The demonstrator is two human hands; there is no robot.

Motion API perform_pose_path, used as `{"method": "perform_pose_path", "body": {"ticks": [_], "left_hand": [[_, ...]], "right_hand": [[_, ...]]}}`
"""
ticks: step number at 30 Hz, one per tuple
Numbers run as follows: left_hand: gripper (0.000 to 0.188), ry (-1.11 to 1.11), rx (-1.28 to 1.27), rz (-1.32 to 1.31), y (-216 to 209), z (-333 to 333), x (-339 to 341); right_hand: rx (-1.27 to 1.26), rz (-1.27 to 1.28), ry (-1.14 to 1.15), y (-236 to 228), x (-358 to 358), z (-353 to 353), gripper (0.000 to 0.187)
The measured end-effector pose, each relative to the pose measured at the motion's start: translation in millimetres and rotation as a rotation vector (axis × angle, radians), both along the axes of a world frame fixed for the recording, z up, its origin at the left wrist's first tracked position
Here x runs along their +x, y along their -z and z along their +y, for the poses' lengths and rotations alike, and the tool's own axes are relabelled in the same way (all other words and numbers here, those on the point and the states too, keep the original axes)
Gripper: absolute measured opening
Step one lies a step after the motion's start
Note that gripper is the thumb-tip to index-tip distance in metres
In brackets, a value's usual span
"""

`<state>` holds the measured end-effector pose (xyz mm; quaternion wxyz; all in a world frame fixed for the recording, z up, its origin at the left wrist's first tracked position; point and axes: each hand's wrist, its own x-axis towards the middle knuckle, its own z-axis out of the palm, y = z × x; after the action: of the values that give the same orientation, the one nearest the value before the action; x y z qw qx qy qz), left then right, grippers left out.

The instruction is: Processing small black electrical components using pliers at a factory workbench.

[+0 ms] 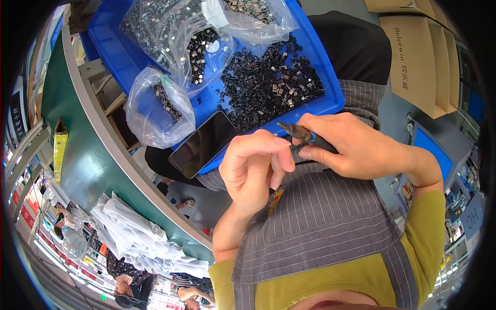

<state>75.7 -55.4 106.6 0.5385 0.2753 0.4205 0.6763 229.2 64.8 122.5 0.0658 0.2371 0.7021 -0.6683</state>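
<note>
Hands: two, both bare, meeting over the person's grey striped apron point(315, 217).
Right hand point(356, 147): curled shut around a pair of dark pliers point(302, 137), thumb along the handle, forearm coming in from the right with a mustard-yellow sleeve.
Pliers: one, slim, dark metal, the tip pointing left toward the other hand's fingertips; the handles are hidden inside the grip.
Left hand point(253, 168): fingers bent and pressed together at the tips, just beside the pliers' tip; whether a small part is pinched there I cannot tell.
Left forearm: rises from below, wrist bent, palm turned toward the person.
Tray point(330, 77): one, blue plastic, shallow, just beyond the grip and resting on the lap.
Loose parts point(268, 82): too many to count, small, dark, blocky with shiny faces, heaped in the tray past the pliers' tip.
Bags: three clear, crinkled plastic bags of the same parts; one small point(157, 108) over the tray's left rim, one large point(170, 39) farther off, one point(253, 18) at the far end.
Phone point(204, 144): one, flat, glossy black, on the tray's near corner, left of the left hand.
Bench point(88, 160): green, curved edge, well left of the grip.
</note>
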Motion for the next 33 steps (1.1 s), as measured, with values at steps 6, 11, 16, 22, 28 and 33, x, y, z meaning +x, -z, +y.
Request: {"method": "perform_pose_path", "body": {"ticks": [6, 11, 16, 22, 28, 33], "left_hand": [[0.020, -0.099, -0.332, -0.074, -12.4, 3.7, 2.6], [0.037, 0.122, -0.420, 0.054, -17.8, 4.0, 1.0], [0.039, 0.163, -0.417, -0.015, -9.8, -2.3, -2.1], [0.045, 0.079, -0.433, 0.026, -20.9, 2.6, 3.0], [0.046, 0.184, -0.445, 0.192, -21.2, -3.4, 5.5], [0.044, 0.210, -0.410, 0.238, -25.6, -22.5, 7.5]], "right_hand": [[0.532, 0.140, 0.096, 1.0, -2.1, -4.4, 0.032], [0.588, 0.333, 0.146, -0.2, -16.4, 4.1, 0.037], [0.467, 0.310, 0.101, 10.0, -18.4, 7.6, 0.031], [0.375, 0.333, 0.036, 10.0, -14.5, 10.1, 0.028], [0.474, 0.341, -0.009, 0.9, -11.2, 4.6, 0.028], [0.448, 0.309, -0.029, -4.8, -7.2, -11.7, 0.028]]}}
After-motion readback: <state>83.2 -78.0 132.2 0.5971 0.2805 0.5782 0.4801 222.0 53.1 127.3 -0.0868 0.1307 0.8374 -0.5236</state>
